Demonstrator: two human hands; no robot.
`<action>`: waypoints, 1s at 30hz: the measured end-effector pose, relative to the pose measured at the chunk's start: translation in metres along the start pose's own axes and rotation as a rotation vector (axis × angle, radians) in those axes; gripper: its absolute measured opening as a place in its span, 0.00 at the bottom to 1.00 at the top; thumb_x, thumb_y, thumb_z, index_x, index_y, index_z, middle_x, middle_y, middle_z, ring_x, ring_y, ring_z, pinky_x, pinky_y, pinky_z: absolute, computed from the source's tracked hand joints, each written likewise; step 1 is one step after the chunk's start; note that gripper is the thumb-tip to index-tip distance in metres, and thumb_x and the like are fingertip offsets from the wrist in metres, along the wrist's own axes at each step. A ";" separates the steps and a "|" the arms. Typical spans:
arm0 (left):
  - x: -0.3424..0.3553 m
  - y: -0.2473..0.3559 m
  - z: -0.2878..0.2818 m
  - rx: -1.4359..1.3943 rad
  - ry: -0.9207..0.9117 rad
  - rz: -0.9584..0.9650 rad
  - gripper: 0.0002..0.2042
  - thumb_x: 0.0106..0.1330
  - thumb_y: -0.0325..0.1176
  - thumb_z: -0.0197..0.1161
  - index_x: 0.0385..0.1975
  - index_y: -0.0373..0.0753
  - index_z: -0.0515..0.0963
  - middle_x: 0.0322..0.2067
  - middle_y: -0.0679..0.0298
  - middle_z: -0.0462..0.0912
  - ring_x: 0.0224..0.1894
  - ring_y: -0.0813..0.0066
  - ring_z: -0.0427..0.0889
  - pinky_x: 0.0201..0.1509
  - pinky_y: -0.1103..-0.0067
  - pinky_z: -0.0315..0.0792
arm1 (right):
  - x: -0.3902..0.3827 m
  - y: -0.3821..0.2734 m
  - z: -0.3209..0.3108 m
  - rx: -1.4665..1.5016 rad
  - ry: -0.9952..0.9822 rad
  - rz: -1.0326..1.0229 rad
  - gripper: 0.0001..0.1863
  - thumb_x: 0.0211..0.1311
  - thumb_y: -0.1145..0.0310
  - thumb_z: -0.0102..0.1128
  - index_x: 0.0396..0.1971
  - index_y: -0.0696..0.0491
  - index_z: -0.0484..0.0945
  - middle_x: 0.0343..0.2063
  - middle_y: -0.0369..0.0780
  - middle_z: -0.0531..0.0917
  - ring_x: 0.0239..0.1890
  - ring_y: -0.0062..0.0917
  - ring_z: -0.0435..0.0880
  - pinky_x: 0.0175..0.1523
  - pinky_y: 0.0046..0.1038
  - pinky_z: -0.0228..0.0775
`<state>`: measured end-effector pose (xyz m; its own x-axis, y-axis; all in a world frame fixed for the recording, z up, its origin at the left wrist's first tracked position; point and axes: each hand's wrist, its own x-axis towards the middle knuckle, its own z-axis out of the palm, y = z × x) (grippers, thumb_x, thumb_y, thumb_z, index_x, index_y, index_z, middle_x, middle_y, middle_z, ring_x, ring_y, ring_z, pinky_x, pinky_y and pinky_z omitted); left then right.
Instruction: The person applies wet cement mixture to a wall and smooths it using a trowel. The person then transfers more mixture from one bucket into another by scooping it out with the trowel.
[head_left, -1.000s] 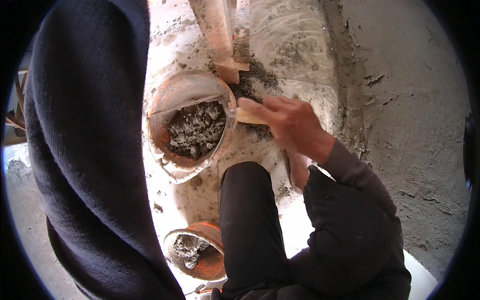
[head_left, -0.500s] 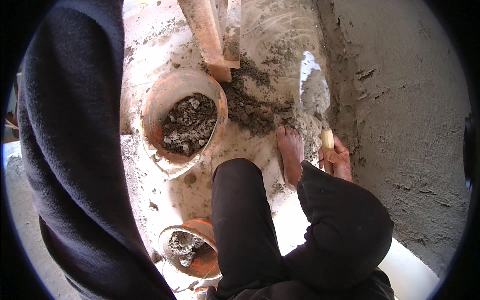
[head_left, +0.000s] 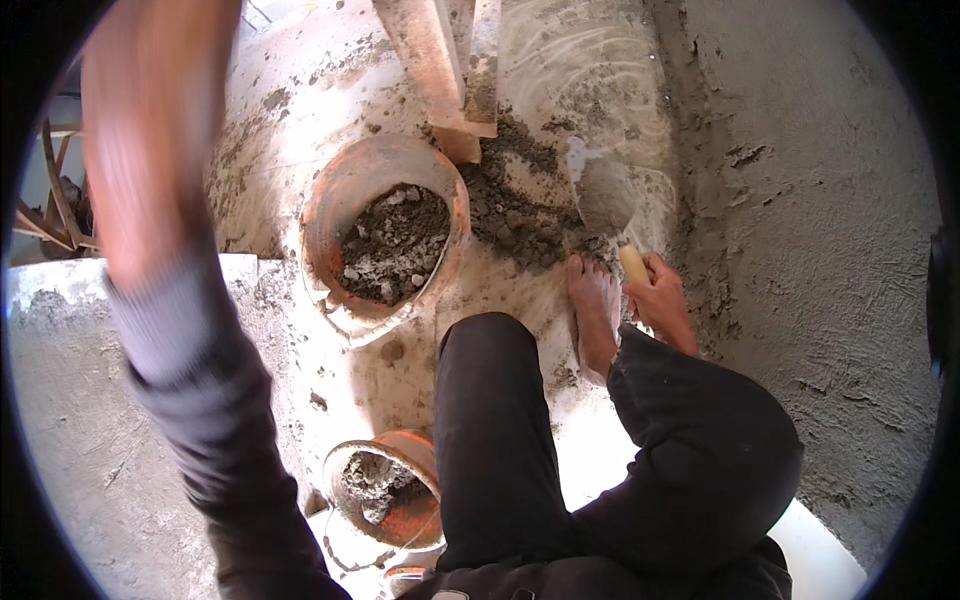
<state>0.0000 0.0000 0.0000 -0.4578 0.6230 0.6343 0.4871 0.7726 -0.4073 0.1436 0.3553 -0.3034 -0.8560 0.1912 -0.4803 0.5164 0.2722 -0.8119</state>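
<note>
Rendered wall (head_left: pixel 820 230) ran down the right side, floor slab (head_left: pixel 300 110) carried everything else. Left arm was raised across the upper left of the view, left hand (head_left: pixel 150 130) badly motion-blurred, so I couldn't tell whether its fingers were spread or closed; it seemed to hold nothing. Big orange pan (head_left: pixel 385 235) sat mid-slab, part full of lumpy grey mortar. Loose mortar heap (head_left: pixel 520 205) lay just right of the pan, touching the ends of two wooden battens (head_left: pixel 450 80) coming in from the top edge. Smaller orange pan (head_left: pixel 385 490) with some mix sat near the bottom edge, beside the left knee. Bare foot (head_left: pixel 592 315) was planted next to the heap. Right hand (head_left: pixel 660 300) was low by the wall base, fingers wrapped tight round the pale handle of a trowel (head_left: pixel 605 195); blade rested on the slab at the heap's right edge, some mortar on it. Read: scooping stage, loading the trowel from the heap. Next move probably needs the blade slid under the mix and lifted level toward the wall without spilling.
</note>
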 end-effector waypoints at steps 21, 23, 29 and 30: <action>-0.297 0.112 0.065 -1.382 -0.316 -2.079 0.12 0.67 0.33 0.61 0.44 0.35 0.71 0.36 0.62 0.78 0.36 0.76 0.78 0.41 0.77 0.76 | 0.214 -0.064 0.045 -0.993 -0.037 -0.979 0.28 0.55 0.83 0.52 0.56 0.45 0.75 0.46 0.42 0.82 0.43 0.40 0.82 0.49 0.39 0.76; -0.311 0.110 0.072 -1.423 -0.332 -2.041 0.11 0.66 0.29 0.60 0.45 0.34 0.71 0.37 0.62 0.78 0.36 0.76 0.79 0.40 0.77 0.75 | 0.207 -0.046 0.034 -0.908 -0.044 -1.036 0.29 0.55 0.83 0.52 0.58 0.45 0.74 0.46 0.42 0.82 0.43 0.40 0.83 0.49 0.40 0.76; -0.324 0.107 0.081 -1.342 -0.325 -2.025 0.10 0.61 0.20 0.58 0.42 0.31 0.73 0.32 0.63 0.79 0.30 0.74 0.79 0.39 0.79 0.76 | 0.134 -0.014 -0.002 -0.938 -0.095 -0.752 0.31 0.51 0.83 0.55 0.57 0.45 0.76 0.52 0.42 0.81 0.49 0.39 0.82 0.55 0.38 0.75; -0.329 0.107 0.078 -1.353 -0.294 -2.023 0.10 0.61 0.20 0.58 0.42 0.31 0.73 0.32 0.63 0.79 0.31 0.74 0.79 0.39 0.79 0.76 | 0.121 -0.008 -0.003 -0.941 -0.075 -0.768 0.32 0.50 0.84 0.55 0.58 0.45 0.75 0.51 0.43 0.81 0.48 0.40 0.82 0.54 0.39 0.75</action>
<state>0.1445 -0.1128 -0.3029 -0.7494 -0.3519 -0.5608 -0.5263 -0.1974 0.8271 0.0357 0.3794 -0.3546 -0.9299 -0.3670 -0.0239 -0.3360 0.8742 -0.3505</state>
